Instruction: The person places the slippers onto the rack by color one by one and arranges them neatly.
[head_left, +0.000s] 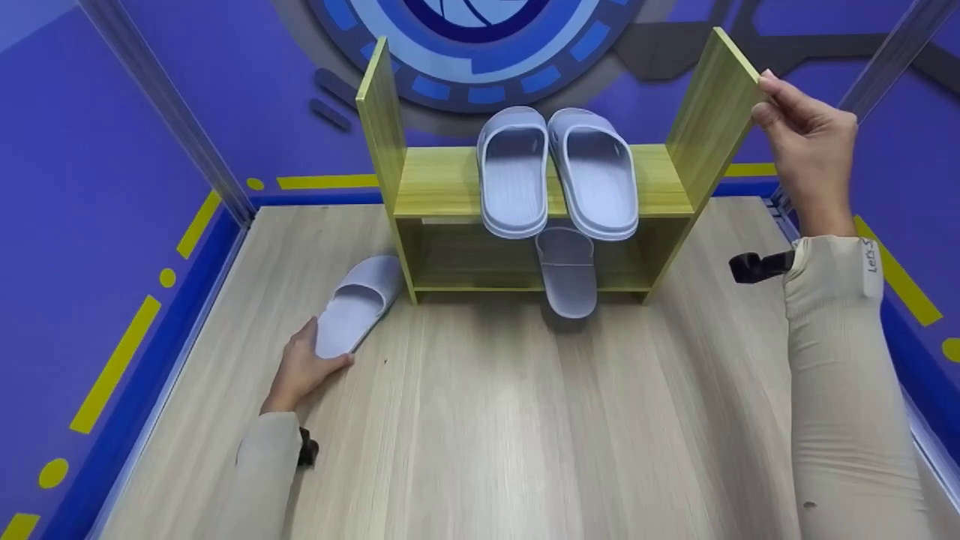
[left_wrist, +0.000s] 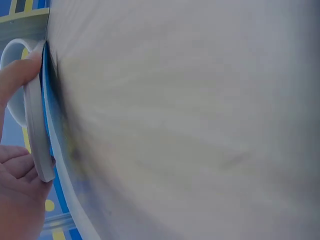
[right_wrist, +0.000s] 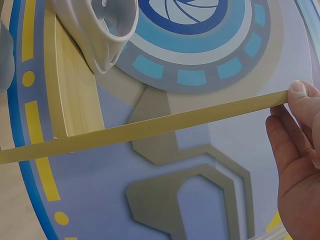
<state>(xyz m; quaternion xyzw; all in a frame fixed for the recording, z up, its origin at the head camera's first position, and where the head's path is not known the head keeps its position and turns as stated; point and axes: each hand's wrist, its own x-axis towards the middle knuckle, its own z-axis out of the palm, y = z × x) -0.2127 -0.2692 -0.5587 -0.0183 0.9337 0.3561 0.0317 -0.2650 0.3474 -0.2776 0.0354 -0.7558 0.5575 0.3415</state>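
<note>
A pale grey slipper (head_left: 346, 319) is at the left of the wooden floor, toe toward the shoe rack. My left hand (head_left: 304, 367) grips it by the heel, thumb on one side and fingers on the other; the left wrist view shows the slipper (left_wrist: 37, 120) edge-on in that grip. With thumb and fingers, my right hand (head_left: 814, 142) pinches the upper front corner of the right side panel (head_left: 716, 105) of the yellow-green wooden rack. In the right wrist view, the same hand (right_wrist: 300, 145) holds the panel's edge (right_wrist: 180, 120).
Two more pale grey slippers (head_left: 514, 180) stand side by side on the upper shelf (head_left: 439, 184). A darker grey slipper (head_left: 570, 277) sticks out from the lower shelf (head_left: 480, 262). Blue patterned walls (head_left: 97, 187) enclose the floor (head_left: 480, 420) at the back and both sides.
</note>
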